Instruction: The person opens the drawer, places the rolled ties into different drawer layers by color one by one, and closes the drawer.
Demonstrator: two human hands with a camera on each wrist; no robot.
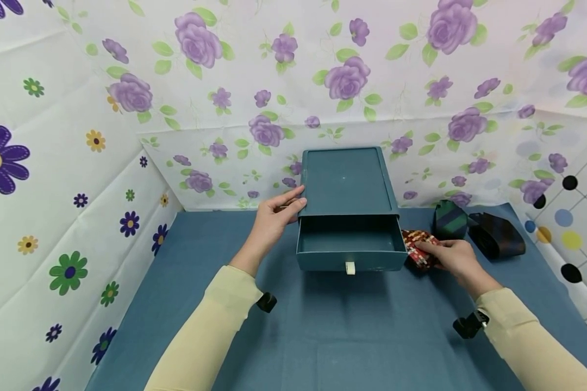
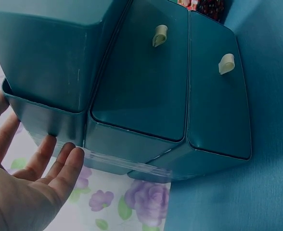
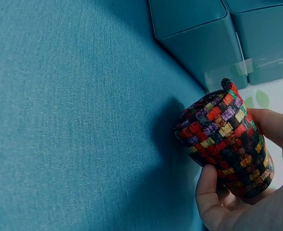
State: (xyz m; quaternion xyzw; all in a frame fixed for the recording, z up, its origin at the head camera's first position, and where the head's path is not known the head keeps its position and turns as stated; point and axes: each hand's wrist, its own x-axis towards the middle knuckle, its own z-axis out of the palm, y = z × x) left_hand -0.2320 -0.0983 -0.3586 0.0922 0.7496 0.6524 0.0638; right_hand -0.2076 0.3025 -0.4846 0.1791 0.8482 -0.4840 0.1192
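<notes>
A teal drawer cabinet (image 1: 347, 179) stands in the middle, its top drawer (image 1: 323, 262) pulled out and bare inside. At the cabinet's upper left side, my left hand (image 1: 273, 220) touches the edge with loosely extended fingers. Two lower drawers (image 2: 140, 77) with cream pull tabs are closed in the left wrist view. To the right of the cabinet, my right hand (image 1: 457, 260) grips a rolled necktie (image 3: 225, 144) with a red, black, yellow and purple checked weave. Thumb and fingers lie on opposite sides of the roll, which is held tilted beside the open drawer.
A green and navy striped rolled necktie (image 1: 450, 220) and a dark plaid rolled necktie (image 1: 498, 236) lie at the back right. Blue cloth (image 1: 342, 347) covers the table. Flowered sheets (image 1: 254, 81) hang behind and at the left.
</notes>
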